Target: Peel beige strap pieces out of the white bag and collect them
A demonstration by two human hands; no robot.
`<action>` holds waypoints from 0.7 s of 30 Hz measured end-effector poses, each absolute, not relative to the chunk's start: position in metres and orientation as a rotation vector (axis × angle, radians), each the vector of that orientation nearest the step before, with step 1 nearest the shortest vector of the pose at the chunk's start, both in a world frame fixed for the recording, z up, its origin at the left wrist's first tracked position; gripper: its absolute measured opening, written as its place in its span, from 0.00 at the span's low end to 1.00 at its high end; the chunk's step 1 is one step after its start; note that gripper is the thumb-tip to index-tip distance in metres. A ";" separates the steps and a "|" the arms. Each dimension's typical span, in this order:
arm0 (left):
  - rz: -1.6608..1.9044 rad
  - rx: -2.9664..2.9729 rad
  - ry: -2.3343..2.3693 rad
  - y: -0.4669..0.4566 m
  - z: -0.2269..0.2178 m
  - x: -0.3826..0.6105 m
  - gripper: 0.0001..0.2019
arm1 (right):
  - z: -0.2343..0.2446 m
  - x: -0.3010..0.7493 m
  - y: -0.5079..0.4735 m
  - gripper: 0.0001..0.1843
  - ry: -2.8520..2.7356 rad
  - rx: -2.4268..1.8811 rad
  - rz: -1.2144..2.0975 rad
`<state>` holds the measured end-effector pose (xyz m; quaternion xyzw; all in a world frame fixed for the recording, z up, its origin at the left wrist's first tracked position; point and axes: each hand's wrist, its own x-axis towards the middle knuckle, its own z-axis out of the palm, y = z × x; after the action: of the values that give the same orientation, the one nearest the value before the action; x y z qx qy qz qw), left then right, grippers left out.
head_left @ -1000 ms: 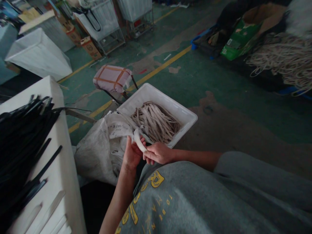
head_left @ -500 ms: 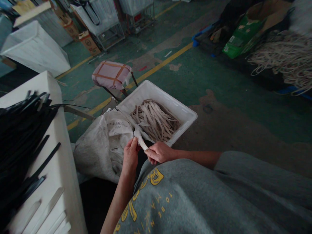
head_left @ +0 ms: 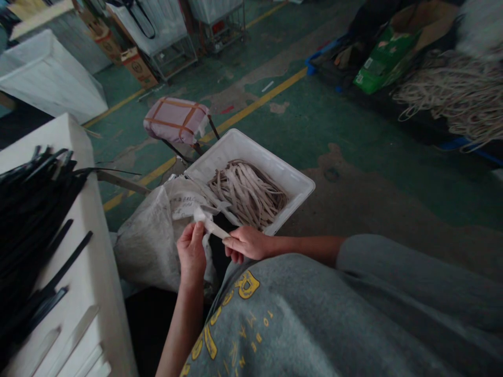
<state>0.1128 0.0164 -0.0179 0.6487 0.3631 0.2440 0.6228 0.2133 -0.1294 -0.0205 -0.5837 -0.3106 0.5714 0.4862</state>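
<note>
Both my hands hold one pale flat strip [head_left: 210, 225] stretched between them, just in front of my chest. My left hand [head_left: 191, 254] pinches its left end; my right hand [head_left: 246, 243] grips its right end with fingers curled. Right behind the hands stands a white plastic tub [head_left: 293, 180] holding a heap of several similar beige strips [head_left: 245, 193]. A crumpled white woven sack [head_left: 157, 238] lies against the tub's left side, under my left hand.
A white table [head_left: 78, 272] at the left carries a pile of black strips [head_left: 31, 220] and a few pale ones. A padded stool [head_left: 176, 119] stands behind the tub. White bins, carts and a cord heap [head_left: 451, 94] line the green floor.
The strip was bent in a curve between my hands; now it is pulled out straight. My left hand has moved left and down, away from the right one.
</note>
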 end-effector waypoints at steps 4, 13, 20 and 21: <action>0.553 1.572 0.808 0.013 -0.016 0.112 0.18 | -0.015 0.216 -0.118 0.22 -0.766 -1.364 1.308; 0.574 1.549 0.813 0.007 -0.005 0.111 0.16 | -0.015 0.214 -0.116 0.24 -0.777 -1.341 1.318; 0.695 1.482 0.793 0.013 0.010 0.113 0.14 | -0.016 0.203 -0.119 0.17 -0.946 -1.301 1.353; 0.716 1.486 0.782 0.015 0.011 0.113 0.13 | -0.018 0.202 -0.121 0.18 -0.952 -1.307 1.379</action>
<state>0.1126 0.0145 0.0108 0.6441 0.3387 0.3101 0.6117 0.2022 -0.1208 -0.0177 -0.5372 -0.3913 0.5669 0.4867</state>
